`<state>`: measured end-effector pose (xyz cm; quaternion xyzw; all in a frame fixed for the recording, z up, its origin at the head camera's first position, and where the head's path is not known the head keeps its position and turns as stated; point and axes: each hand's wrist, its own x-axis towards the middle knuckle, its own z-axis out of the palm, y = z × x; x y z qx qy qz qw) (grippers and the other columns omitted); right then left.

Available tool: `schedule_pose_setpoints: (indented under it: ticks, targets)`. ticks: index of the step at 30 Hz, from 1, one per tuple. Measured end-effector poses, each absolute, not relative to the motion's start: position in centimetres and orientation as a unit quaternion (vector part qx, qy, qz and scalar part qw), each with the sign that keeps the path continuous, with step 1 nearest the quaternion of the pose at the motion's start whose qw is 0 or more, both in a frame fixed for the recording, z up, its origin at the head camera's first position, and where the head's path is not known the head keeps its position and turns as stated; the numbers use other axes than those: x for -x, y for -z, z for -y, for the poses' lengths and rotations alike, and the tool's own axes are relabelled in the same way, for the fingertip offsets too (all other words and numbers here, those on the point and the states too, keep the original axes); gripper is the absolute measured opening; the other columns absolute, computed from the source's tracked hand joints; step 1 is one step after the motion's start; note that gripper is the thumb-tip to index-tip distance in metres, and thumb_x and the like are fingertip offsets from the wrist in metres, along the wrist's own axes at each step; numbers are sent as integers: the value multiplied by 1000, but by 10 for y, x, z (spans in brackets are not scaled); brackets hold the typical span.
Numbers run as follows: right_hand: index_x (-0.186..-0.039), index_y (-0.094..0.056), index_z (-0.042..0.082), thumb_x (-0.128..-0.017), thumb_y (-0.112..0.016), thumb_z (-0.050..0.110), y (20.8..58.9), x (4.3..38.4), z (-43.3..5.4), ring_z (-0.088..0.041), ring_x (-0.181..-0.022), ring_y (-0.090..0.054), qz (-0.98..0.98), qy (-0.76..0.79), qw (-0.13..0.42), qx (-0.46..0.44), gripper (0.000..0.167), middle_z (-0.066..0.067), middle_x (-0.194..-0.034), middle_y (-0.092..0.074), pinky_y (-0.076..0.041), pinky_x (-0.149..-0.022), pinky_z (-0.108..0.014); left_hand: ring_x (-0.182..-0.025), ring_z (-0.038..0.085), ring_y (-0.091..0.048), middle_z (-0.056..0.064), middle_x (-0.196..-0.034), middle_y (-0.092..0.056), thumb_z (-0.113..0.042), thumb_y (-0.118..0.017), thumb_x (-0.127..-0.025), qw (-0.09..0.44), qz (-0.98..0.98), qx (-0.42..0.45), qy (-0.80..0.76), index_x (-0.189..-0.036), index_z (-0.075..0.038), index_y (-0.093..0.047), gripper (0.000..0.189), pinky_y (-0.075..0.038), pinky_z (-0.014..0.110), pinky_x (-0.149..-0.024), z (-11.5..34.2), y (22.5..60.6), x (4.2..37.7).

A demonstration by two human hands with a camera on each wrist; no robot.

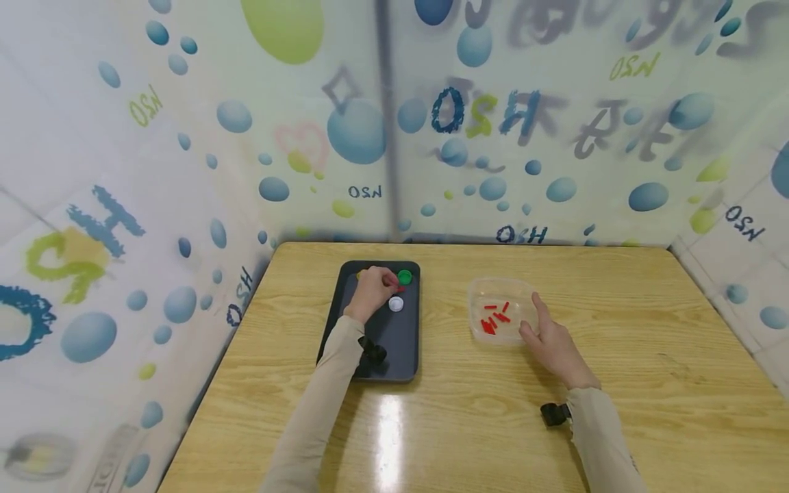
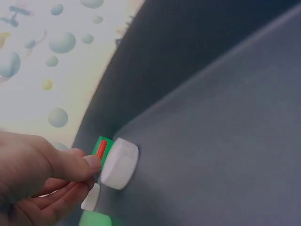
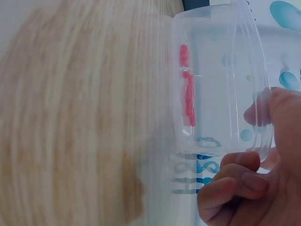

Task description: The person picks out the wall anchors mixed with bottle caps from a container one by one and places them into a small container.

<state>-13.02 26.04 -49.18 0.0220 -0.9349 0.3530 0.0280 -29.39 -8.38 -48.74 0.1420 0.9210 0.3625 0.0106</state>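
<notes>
Over the far end of a dark grey tray [image 1: 388, 349], my left hand [image 1: 372, 291] pinches a small red stick [image 2: 102, 149] between thumb and fingers. A green cap [image 1: 404, 277] lies just past the fingertips, and a white cap [image 1: 396, 303] is nearer, beside them. Part of a yellow thing [image 1: 359, 275] shows behind the hand, mostly hidden. My right hand [image 1: 551, 342] holds the right side of a clear plastic container [image 3: 216, 28], thumb inside the wall and fingers outside. Several red sticks [image 1: 495, 318] lie scattered on the container's bottom.
Tray and container stand on a light wooden table [image 1: 450, 424], the tray to the left. A patterned curtain [image 1: 542, 164] hangs behind the table's far edge and along the left side. Dark wrist cameras [image 1: 555, 413] sit below both hands.
</notes>
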Motion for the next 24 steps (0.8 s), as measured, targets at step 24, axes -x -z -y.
schedule_pose_setpoints:
  ticks: [24]
  targets:
    - [-160,-6,-6,-107,-47,24,491,129,-263,-8,-46,-27,936,-349,28,-27,73,4,-54,-37,-37,-55,-30,-89,20,-71,9,-98,-75,-10,-72,-95,23,-883,-214,-417,-108,-2,-74,16,-57,27,-72,14,446,272]
